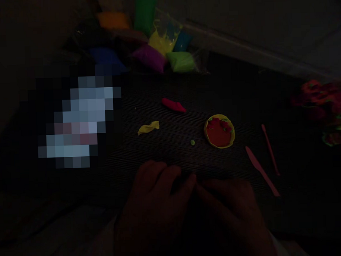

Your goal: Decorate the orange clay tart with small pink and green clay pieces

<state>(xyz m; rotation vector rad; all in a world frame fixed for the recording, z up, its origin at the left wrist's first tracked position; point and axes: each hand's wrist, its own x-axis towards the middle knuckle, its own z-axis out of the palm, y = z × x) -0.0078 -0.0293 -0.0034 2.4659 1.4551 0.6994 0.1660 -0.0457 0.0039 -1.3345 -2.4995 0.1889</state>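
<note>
Closest of all, my left hand [158, 205] and right hand [233, 209] bring their fingertips together over the dark table [171, 143]; I cannot tell whether they pinch anything. Just beyond lies a small green lump [192, 142], left of a yellow-rimmed dish [219, 138]. Farther left lie a yellow strip [148, 128] and a red piece [173, 105]; right of the dish, a pink knife [261, 170].

One left hand [161, 195] and one right hand [234, 204], two in all, show at one desk [171, 143] carrying one round yellow-rimmed dish [219, 137], one red piece [173, 105], one yellow strip [148, 127], one small green ball [192, 142] and two pink tools [261, 171]. There are at least seven coloured packets [150, 57]; the flower-like pieces [313, 87] are too dim to count.
</note>
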